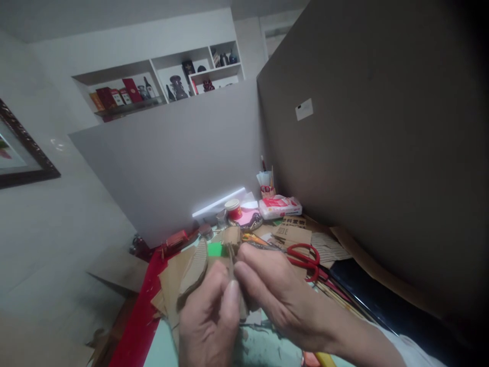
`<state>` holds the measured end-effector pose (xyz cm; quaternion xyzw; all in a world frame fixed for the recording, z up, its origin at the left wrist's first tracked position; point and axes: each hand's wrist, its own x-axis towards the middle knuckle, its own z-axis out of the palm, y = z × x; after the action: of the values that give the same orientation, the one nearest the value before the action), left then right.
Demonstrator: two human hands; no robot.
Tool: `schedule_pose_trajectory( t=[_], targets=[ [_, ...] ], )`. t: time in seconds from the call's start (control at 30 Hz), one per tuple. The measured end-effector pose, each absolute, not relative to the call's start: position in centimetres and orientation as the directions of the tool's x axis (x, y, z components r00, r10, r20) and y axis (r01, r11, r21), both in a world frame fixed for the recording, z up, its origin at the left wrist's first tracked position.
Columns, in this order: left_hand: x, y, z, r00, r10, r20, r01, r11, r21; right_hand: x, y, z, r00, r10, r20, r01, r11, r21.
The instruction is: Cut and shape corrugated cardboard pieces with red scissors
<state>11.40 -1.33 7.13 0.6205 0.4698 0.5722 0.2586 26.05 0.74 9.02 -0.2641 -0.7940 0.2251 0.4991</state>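
Cardboard strip looks thin and narrow, so it could crease or tear if the left hand and the right hand press it unevenly; it could also twist out of line, because the fingertips cover much of it and leave little edge to judge by; the corrugated piece, just beside the left hand's outer side, could get nudged by a knuckle; the scissors, with red handles beyond the right hand, could be knocked if that wrist swings outward.

The strip stands roughly upright between the two hands, its tip poking up past the left thumb; the left hand grasps it between thumb and forefinger; the right hand is closed, its fingertips bunched against the strip's right side, though whether they pinch it I cannot tell; ahead of both hands lies a green piece, and beneath them spreads the pale green bench.
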Motion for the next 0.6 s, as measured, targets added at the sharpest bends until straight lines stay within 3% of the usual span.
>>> schedule_pose_trajectory(
  t=[0.27, 0.4, 0.6],
  targets=[
    [11.9, -1.2, 6.9, -0.114, 0.880, 0.461, 0.101, -0.451, 0.887, 25.5, 0.8, 8.5, -0.280, 0.689, 0.668, 0.129, 0.717, -0.685],
    [11.6, -1.2, 7.3, -0.037, 0.913, 0.405, 0.045, -0.404, 0.914, 25.4, 0.9, 8.3, -0.299, 0.650, 0.699, 0.152, 0.756, -0.637],
    [11.1, -1.2, 7.8, -0.090, 0.919, 0.383, 0.172, -0.364, 0.915, 25.3, 0.9, 8.2, -0.391, 0.642, 0.660, 0.241, 0.763, -0.600]
  ],
)
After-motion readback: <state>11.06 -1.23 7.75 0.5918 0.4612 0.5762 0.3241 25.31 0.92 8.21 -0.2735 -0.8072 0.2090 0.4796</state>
